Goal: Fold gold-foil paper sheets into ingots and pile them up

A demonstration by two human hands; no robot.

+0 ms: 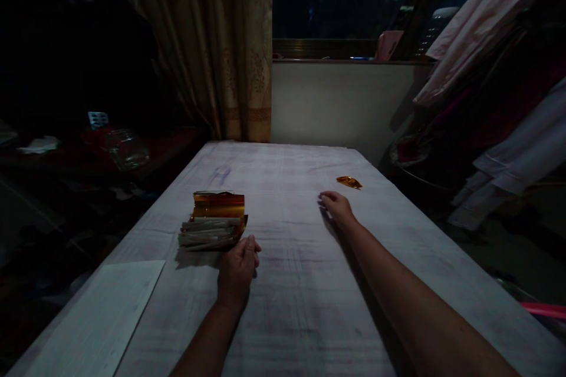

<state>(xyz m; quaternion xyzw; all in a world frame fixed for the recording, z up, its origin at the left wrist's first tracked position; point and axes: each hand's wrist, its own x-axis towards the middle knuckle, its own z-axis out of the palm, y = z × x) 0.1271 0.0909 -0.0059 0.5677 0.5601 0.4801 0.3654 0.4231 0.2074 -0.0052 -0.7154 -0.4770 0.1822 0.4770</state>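
My left hand (239, 265) rests on the table just right of a stack of grey paper strips (209, 233), its fingers curled in a loose fist with nothing visible in them. Behind the strips lies a shiny gold foil sheet or roll (219, 205), its edge curved. My right hand (337, 208) reaches out over the cloth, fingers stretched forward and slightly apart, apparently holding nothing. A small folded piece of gold foil, pointed at its ends (349, 182), lies just beyond it, apart from the fingers.
A pale checked cloth (292, 318) covers the table. White paper (99, 318) lies at the front left. A curtain (239, 47) hangs behind, clothes (522, 147) hang at right, and a glass jar (128, 150) lies on a dark side table. A pink cup (388, 45) stands on the windowsill.
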